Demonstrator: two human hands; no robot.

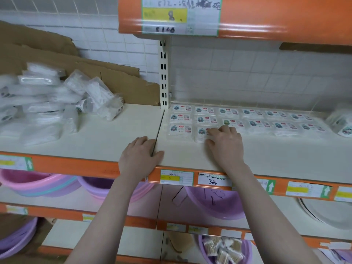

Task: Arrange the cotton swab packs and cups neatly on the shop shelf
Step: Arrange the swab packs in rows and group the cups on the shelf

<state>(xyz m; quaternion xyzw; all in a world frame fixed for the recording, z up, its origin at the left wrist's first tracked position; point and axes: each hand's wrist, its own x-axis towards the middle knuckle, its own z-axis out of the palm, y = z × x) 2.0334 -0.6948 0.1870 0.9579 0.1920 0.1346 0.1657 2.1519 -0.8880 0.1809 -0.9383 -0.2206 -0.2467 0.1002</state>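
On the cream shelf (pixel 114 138) my two hands are lying well apart. My left hand (pixel 140 155) is resting flat, fingers relaxed and holding nothing, across the seam between the two shelf boards near the front edge. My right hand (pixel 225 142) is reaching further in, its fingertips (pixel 210 131) pressing down on the nearest pack (pixel 202 132) of the second column; the fingers are only lightly bent, and I cannot tell whether they are pinching it.

Flat packs (pixel 238 119) are lying in rows on the right board, labels up, their long axes running left to right. The two left columns are running three deep, the rest two deep. Toward the right the rows are blurring, and my hand is covering part of the pack beneath it.

At the far right, cups (pixel 341 122) are lying on their sides, blurred and cut by the frame edge. On the left board a loose pile (pixel 47 103) of clear-wrapped packs is lying at mixed angles, smeared, in front of leaning cardboard (pixel 57 60).

Below, basins (pixel 38 183) are sitting under the orange rail (pixel 76 165).
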